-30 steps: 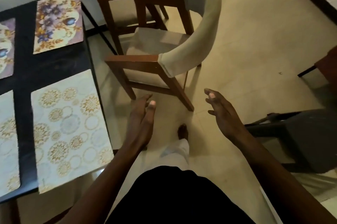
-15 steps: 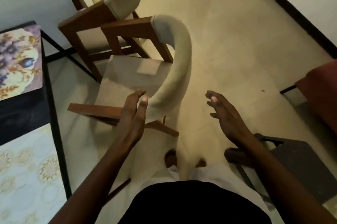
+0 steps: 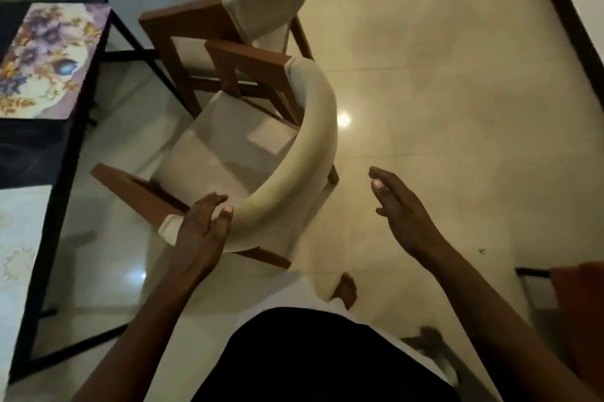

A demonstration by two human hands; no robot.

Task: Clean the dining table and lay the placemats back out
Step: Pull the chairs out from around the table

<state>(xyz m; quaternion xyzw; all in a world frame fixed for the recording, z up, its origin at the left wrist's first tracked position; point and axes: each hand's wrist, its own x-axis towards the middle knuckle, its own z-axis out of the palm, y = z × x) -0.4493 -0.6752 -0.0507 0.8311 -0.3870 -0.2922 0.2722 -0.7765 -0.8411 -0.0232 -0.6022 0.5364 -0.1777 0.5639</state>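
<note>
Your left hand [image 3: 199, 238]: released, nearer | cream-padded brown wooden chair [image 3: 235, 153]: curved back just ahead, possibly touching your fingertips | your right hand [image 3: 405, 218]: released, well apart rightward

A second ago the chair [image 3: 307, 146] stood well ahead of the fingers. Now its padded back sits right at the left hand [image 3: 199, 238], thumb overlapping its rim. The right hand [image 3: 402, 215] has drawn level with it, off to its right and apart from it.
</note>
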